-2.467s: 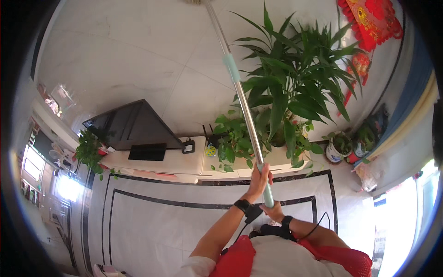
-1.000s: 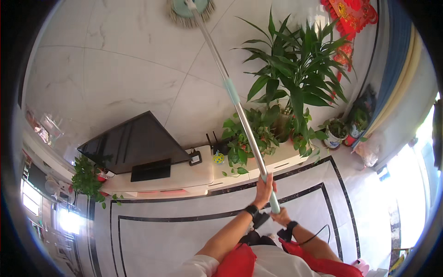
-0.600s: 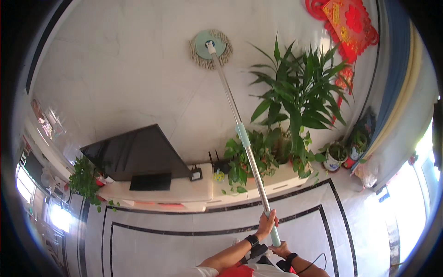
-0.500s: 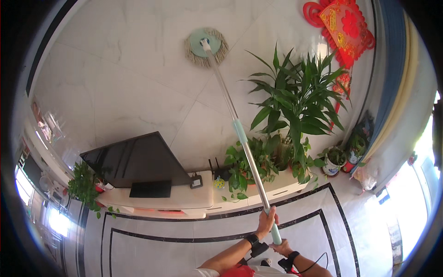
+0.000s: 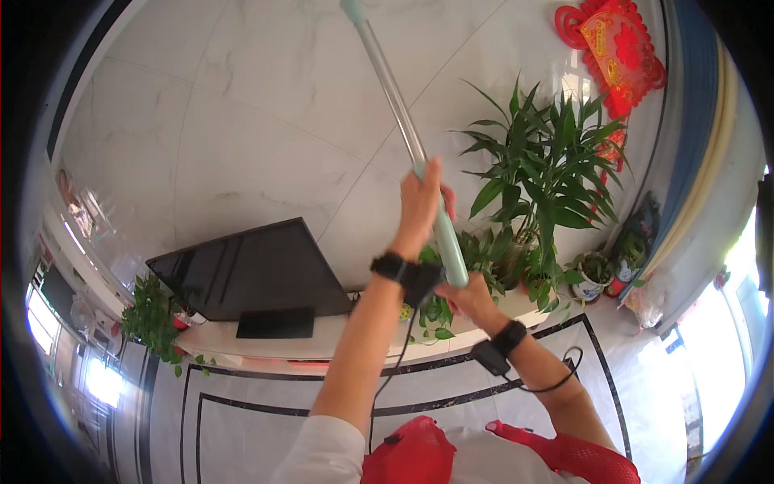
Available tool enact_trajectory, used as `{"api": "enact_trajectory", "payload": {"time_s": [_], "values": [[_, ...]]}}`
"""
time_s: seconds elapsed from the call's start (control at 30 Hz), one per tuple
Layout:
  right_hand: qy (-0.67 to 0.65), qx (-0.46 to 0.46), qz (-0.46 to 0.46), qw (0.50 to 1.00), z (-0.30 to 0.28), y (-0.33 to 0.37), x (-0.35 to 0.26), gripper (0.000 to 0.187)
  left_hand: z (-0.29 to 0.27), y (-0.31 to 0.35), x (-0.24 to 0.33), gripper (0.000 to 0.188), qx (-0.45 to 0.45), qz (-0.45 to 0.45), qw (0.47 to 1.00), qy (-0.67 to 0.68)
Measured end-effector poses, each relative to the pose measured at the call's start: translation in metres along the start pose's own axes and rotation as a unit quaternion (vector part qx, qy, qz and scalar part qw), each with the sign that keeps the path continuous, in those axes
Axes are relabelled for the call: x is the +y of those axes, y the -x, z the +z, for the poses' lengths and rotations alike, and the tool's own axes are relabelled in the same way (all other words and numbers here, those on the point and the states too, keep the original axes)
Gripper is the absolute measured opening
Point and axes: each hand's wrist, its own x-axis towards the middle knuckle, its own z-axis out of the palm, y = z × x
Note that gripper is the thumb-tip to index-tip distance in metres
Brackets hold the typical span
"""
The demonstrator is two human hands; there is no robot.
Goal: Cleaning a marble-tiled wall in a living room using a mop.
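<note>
I hold a long mop by its pole, which is shiny metal with pale green sections. It slants up and away along the marbled wall, and the mop head lies outside the picture's upper edge. My left hand is closed round the top of the pale green grip. Lower down, my right hand is closed at the grip's bottom end, its fingers partly hidden behind it. Both wrists wear black straps with small boxes and cables.
Below the wall, a black television stands on a long cream cabinet. A tall leafy plant rises close to the right of the pole. A red hanging ornament is on the wall at upper right, beside blue curtains. Another plant is at left.
Both hands have risen with the mop, pushing it up the wall. The mop head, visible before, has left the picture at the top. My forearms now reach further in.
</note>
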Motion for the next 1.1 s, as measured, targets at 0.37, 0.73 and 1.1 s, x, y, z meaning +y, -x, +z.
{"api": "enact_trajectory", "payload": {"time_s": [0.37, 0.73, 1.1], "values": [[0.023, 0.002, 0.035, 0.999, 0.021, -0.016, 0.014, 0.029, -0.022, 0.000, -0.012, 0.045, 0.025, 0.003, 0.999, -0.023], [0.137, 0.024, 0.214, 0.967, -0.056, 0.131, 0.231, 0.026, 0.024, 0.190, -0.200, 0.027, 0.032, -0.165, 0.984, 0.063], [0.143, 0.004, 0.315, 0.938, -0.061, 0.264, 0.335, 0.032, 0.030, 0.328, -0.261, 0.030, 0.031, -0.294, 0.954, 0.042]]}}
